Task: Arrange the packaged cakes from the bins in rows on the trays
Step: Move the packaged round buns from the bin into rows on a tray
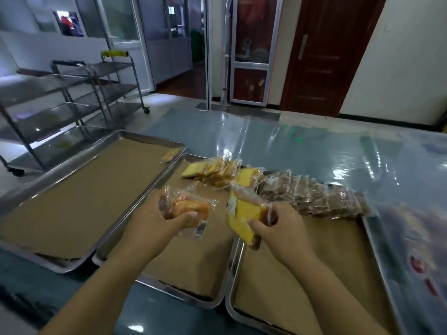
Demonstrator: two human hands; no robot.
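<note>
Packaged cakes: two are held above the trays, one in each hand. The rest lie in rows at the far ends of the middle and right trays.
Left hand (157,213) risk: its grip is clamped, thumb on top, on an orange-brown cake in a crinkled clear wrapper (187,209) above the middle tray. I judge the loose film could slip, so the cake lands crooked.
Right hand (283,226) risk: its grip pinches one end of a flat yellow cake slice in a clear wrapper (244,213), right over the gap between the middle and right trays. Lowered there, it could catch on the rims or join the wrong row.
Left shallow steel tray lined with brown paper (60,267): one small packet (170,154) lies at its far right corner.
Middle steel tray with brown paper (183,298): a leaning row of yellow and orange packets (212,172) sits at the far end.
Right steel tray with brown paper (229,301): an overlapping row of brown packets (314,197) runs along the far end.
Glossy blue-green desk under a clear sheet (290,146): it carries all three trays side by side.
Bins: none can be made out.
</note>
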